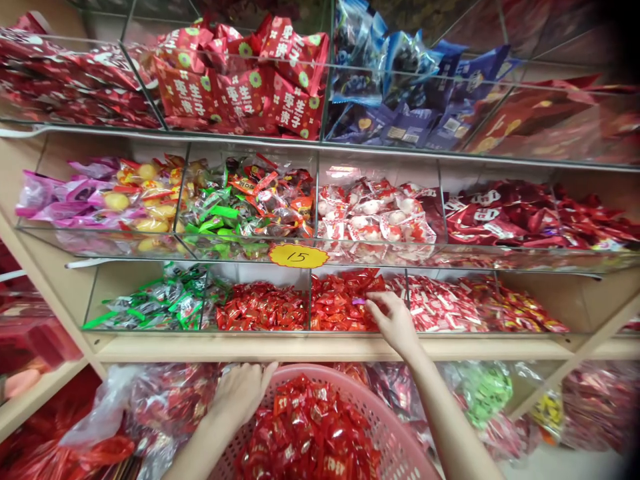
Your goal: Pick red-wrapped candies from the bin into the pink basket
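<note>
A pink perforated plastic basket (400, 413) stands low in front of me, filled with red-wrapped candies (310, 427). My left hand (240, 393) is closed at the basket's left rim, its thumb along the edge; the other fingertips are partly hidden. My right hand (393, 321) reaches into a lowest-shelf bin of red-wrapped candies (335, 307). Its fingers are bent and pinched together at a small purple-wrapped candy (359, 301), which shows at the fingertips against the red ones.
Clear dividers split the shelves into bins. Left of the reached bin lie red candies (263, 307); right, red-and-white ones (445, 303). A yellow tag (299, 255) reads 15. The wooden shelf edge (330, 348) runs behind the basket. Bagged sweets (483, 393) sit beneath.
</note>
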The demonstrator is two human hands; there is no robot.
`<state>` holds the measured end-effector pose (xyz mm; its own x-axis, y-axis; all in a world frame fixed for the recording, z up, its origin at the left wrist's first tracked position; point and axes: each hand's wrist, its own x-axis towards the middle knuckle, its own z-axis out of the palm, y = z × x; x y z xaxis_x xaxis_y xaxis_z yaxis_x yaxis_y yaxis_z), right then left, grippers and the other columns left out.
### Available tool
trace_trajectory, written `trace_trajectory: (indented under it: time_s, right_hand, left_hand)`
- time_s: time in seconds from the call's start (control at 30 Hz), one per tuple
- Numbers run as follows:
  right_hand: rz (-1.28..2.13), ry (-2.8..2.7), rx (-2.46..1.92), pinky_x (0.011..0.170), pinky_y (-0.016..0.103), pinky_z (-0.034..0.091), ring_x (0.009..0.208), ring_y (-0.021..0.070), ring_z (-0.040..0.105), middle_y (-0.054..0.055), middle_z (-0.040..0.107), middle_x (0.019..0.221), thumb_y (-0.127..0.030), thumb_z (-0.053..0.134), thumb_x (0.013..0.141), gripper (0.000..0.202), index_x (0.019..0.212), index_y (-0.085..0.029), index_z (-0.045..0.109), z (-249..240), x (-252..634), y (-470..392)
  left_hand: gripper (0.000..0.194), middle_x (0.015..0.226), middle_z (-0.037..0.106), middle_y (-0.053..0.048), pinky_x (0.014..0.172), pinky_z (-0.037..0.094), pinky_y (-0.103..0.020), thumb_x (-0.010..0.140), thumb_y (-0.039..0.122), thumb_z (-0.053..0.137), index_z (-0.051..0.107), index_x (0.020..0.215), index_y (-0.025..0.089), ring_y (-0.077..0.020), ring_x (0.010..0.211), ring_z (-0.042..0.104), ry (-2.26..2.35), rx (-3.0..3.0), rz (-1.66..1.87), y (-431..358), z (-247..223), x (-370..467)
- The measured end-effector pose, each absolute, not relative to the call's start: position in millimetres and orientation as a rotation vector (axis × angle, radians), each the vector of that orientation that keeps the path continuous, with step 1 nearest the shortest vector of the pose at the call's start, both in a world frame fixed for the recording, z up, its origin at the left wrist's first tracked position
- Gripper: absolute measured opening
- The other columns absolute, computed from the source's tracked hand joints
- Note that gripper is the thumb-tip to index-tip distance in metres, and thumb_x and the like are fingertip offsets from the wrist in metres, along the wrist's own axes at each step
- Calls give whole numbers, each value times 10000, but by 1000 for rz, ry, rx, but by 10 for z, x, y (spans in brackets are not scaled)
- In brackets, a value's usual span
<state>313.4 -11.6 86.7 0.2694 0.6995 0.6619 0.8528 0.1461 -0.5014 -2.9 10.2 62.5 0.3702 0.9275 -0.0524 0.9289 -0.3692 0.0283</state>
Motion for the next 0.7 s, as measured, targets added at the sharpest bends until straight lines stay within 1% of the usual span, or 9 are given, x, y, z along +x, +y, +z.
trace_trajectory:
  time_s: [0.13,0.27,0.37,0.47,0.7]
  right_hand:
    - [-232,-1536,-1734,860,417,403,980,269,530,96,605,1067,-452,540,771,385,1071,-219,597,824,3090,-132]
    - [-141,-1581,-1728,846,412,413,974,259,540,77,612,1073,-391,528,784,356,1097,-230,579,794,3121,-158]
    - [-97,-1568,-1631,857,393,414,971,247,551,90,619,1061,-361,528,790,338,1079,-196,587,772,3159,-163]
    - [-108,-1534,-1569,850,384,418,943,241,563,98,633,1013,-378,542,791,319,1030,-178,609,761,3163,-172]
    - [-274,-1415,-1425,817,380,422,884,219,564,76,641,926,-392,557,796,258,945,-190,619,848,3056,-271]
  left_hand:
    - [634,880,677,-179,796,436,-389,900,480,163,683,846,121,-284,897,624,1768,2510,-33,97,614,-22]
    - [636,883,675,-183,809,430,-389,896,488,170,684,866,114,-283,907,621,1784,2501,-44,93,613,-19]
    - [640,872,676,-183,805,432,-399,897,491,169,686,858,116,-290,907,621,1785,2514,-54,87,620,-10]
    - [652,862,679,-180,791,440,-406,898,499,162,690,865,118,-297,895,625,1771,2526,-56,74,636,13]
    - [687,881,676,-201,785,446,-421,900,503,141,693,861,96,-317,894,626,1730,2548,-64,82,630,51]
